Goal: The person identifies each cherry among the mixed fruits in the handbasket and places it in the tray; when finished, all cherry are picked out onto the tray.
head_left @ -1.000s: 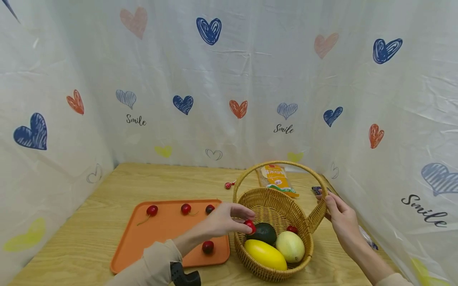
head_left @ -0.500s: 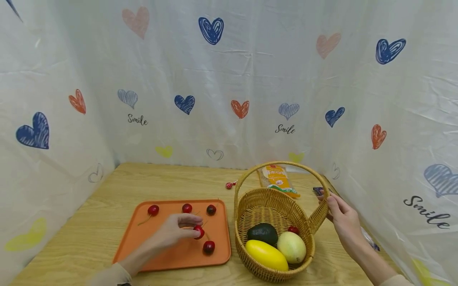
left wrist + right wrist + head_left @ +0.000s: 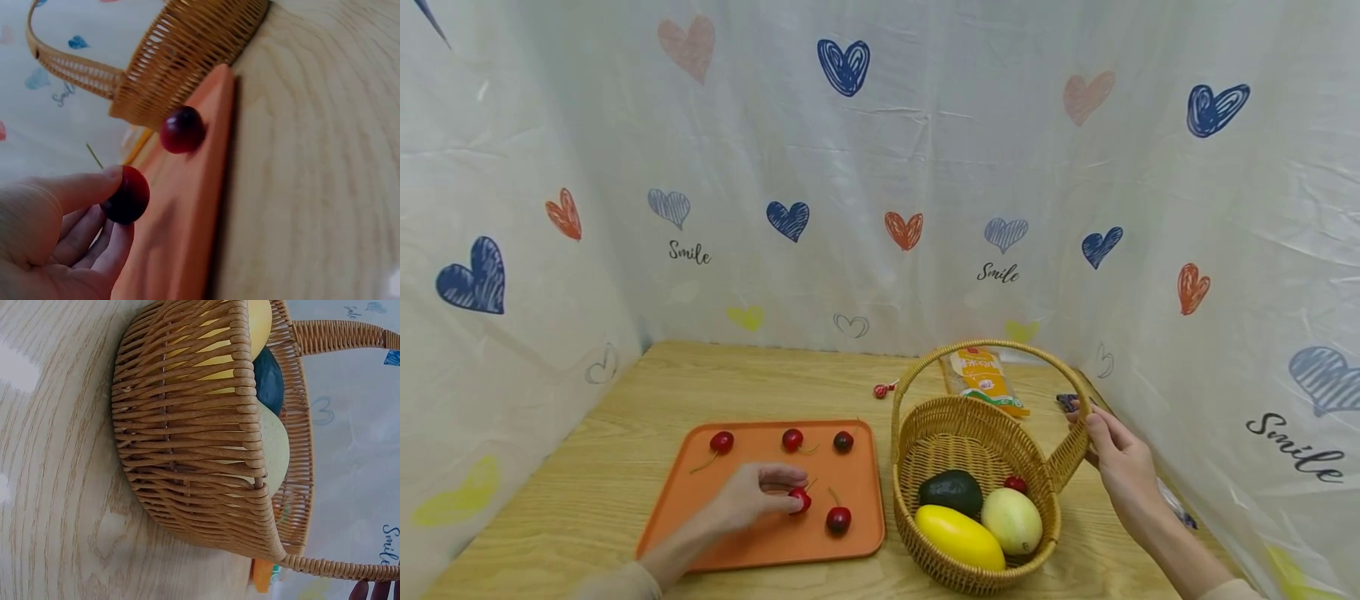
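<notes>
My left hand [image 3: 751, 498] pinches a red cherry [image 3: 127, 195] between thumb and fingers, low over the orange tray [image 3: 760, 550]; its green stem points up. Another dark red cherry [image 3: 838, 520] lies on the tray just right of that hand, and several more sit along the tray's far side. My right hand [image 3: 1117, 457] grips the handle [image 3: 1070, 454] of the wicker basket [image 3: 1051, 550] on its right side. In the basket are an avocado [image 3: 951, 492], a yellow oval fruit [image 3: 958, 537], a pale round melon [image 3: 1011, 521] and a small red cherry [image 3: 1016, 483].
Behind the basket lies an orange and clear food packet [image 3: 983, 379]. A small red wrapped candy [image 3: 882, 389] is left of it. Dark packaging [image 3: 1066, 403] lies partly behind my right hand. A white curtain [image 3: 880, 150] with hearts surrounds the wooden table [image 3: 587, 483].
My left hand has moved left with the cherry, from over the basket's left rim to low over the tray. My right hand stays on the basket handle.
</notes>
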Demonstrator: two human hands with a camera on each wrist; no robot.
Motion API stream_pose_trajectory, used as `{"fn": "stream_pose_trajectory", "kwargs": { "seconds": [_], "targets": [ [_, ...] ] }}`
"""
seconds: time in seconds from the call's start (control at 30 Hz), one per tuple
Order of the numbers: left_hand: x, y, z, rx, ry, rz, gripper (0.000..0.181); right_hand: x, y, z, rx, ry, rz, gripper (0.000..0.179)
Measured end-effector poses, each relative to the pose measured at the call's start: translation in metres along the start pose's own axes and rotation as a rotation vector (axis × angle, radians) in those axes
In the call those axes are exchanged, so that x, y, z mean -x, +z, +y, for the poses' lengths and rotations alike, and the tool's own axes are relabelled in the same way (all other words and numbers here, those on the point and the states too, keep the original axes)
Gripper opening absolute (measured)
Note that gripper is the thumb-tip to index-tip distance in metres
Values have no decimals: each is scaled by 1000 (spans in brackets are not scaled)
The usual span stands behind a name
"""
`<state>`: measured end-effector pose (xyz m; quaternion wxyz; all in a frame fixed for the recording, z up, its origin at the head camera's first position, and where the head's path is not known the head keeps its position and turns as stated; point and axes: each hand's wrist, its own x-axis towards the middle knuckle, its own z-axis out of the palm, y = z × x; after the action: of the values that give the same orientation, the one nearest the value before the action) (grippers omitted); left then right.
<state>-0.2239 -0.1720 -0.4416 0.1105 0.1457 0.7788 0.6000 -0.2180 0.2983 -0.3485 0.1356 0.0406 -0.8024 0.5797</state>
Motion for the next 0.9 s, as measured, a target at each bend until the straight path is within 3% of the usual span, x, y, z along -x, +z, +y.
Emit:
{"fn": "stream_pose_trajectory", "kwargs": {
  "seconds": [0.2,0.63,0.9],
  "targets": [
    [3,6,-11,-51,-41,39,44,2,0,0,8,-13,-6,58],
    [3,10,-7,-72,-56,93,48,2,0,0,20,-17,-7,52],
    [-7,-5,15,-39,72,93,48,1,-1,0,3,-7,-10,55]
  ]
}}
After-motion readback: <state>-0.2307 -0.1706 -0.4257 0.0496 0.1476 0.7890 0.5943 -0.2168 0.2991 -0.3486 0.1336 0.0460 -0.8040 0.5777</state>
